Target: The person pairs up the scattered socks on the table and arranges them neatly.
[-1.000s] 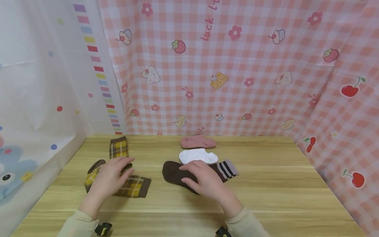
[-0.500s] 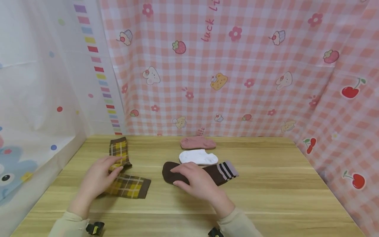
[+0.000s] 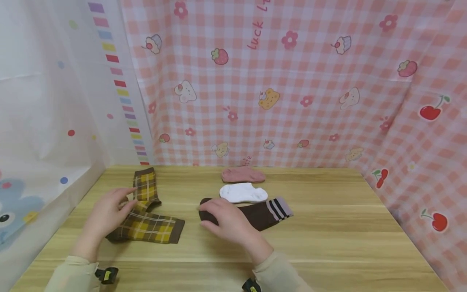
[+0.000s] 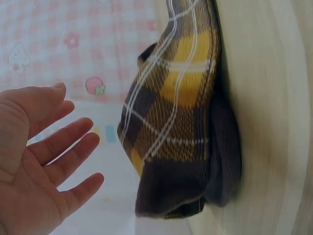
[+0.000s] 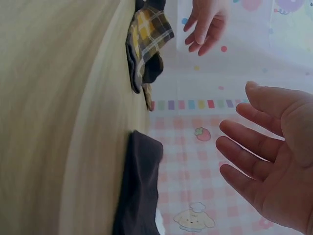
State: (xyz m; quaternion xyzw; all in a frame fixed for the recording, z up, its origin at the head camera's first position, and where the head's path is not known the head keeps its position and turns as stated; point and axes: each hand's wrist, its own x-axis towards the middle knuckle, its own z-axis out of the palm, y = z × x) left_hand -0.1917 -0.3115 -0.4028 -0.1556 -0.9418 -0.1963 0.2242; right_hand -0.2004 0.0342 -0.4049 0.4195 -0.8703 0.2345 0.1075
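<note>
Yellow and brown plaid socks (image 3: pixel 157 229) lie overlapping on the left of the table, one cuff pointing back and the other to the right. My left hand (image 3: pixel 106 211) hovers at their left side, partly covering them in the head view. In the left wrist view the loosely spread fingers (image 4: pixel 73 154) stand apart from the plaid sock (image 4: pixel 178 117). My right hand (image 3: pixel 230 222) hangs over the dark brown sock (image 3: pixel 257 217), whose cuff has black and white stripes. Its fingers (image 5: pixel 247 164) are relaxed and hold nothing, with the dark sock (image 5: pixel 139 181) below them.
Behind the brown sock lie a white ankle sock (image 3: pixel 243 192) and, further back, a pink sock (image 3: pixel 243 175). All rest on a wood-grain table (image 3: pixel 328 235). A pink checked curtain (image 3: pixel 284 81) closes off the back, and a white patterned sheet (image 3: pixel 43 121) hangs at the left.
Both hands have drifted left, uncovering more of the plaid socks and of the brown sock's striped end. The socks on the table keep their places.
</note>
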